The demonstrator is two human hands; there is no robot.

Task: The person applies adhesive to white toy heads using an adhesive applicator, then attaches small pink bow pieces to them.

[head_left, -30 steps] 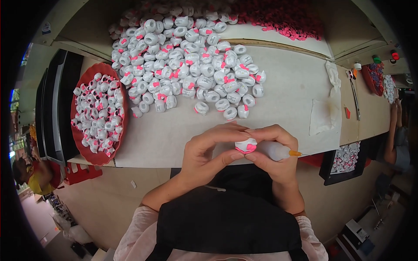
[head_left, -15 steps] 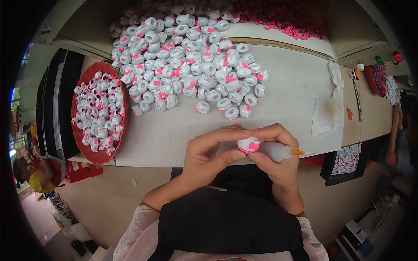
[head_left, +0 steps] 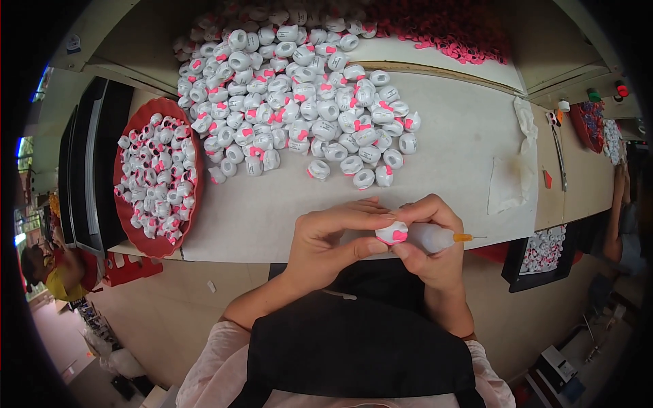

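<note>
My left hand (head_left: 333, 238) and my right hand (head_left: 428, 248) meet at the near edge of the work table (head_left: 462, 143). Between the fingertips of both sits a small white rounded piece with a pink patch (head_left: 392, 234). My right hand also grips a white squeeze bottle with an orange needle tip (head_left: 442, 238), its tip pointing right. On the table beyond lies a large heap of the same white and pink pieces (head_left: 299, 88).
A red tray (head_left: 129, 217) full of white and pink pieces stands at the left. Loose pink bits (head_left: 449, 27) are piled at the far back. A crumpled white cloth (head_left: 513, 177) lies right. A black tray (head_left: 544, 255) of pieces sits lower right; another person's arm (head_left: 622, 211) is at the right rim.
Both hands stay together at the table edge, holding the small piece and the bottle. They have barely shifted.
</note>
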